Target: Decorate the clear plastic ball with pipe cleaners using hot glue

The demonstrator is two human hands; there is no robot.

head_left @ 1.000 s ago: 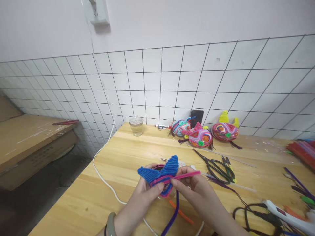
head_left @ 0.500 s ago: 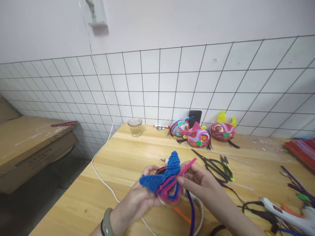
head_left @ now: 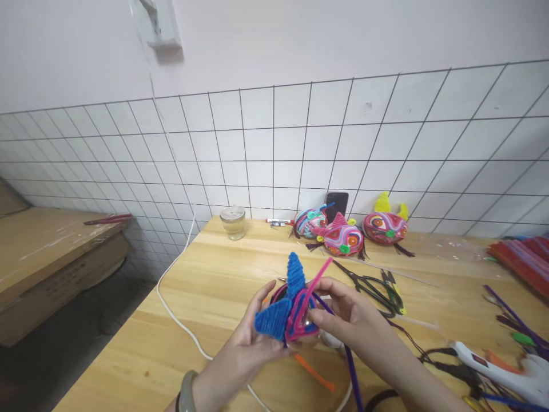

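Observation:
Between my hands is a pipe-cleaner figure [head_left: 295, 317] with two blue pointed ears and pink and blue strips coiled on its side. My left hand [head_left: 253, 337] cups it from the left and below. The fingers of my right hand [head_left: 343, 312] press on its right side, near the loose end of a pink pipe cleaner [head_left: 321, 276] that sticks up. A long purple pipe cleaner [head_left: 352, 372] hangs down from the figure. Below it, an orange pipe cleaner [head_left: 315, 373] lies on the table.
Black scissors [head_left: 377, 292] lie beyond my right hand. Several finished yarn figures [head_left: 343, 237] and a phone [head_left: 337, 205] stand by the wall. A lidded glass cup [head_left: 233, 223] is at the back left. A white glue gun [head_left: 500, 369] and cables lie at right; a white cord [head_left: 182, 326] crosses the left edge.
The figure has turned in my hands, bringing the ears more upright and the coiled side toward the right. The purple pipe cleaner's hanging end has swung right.

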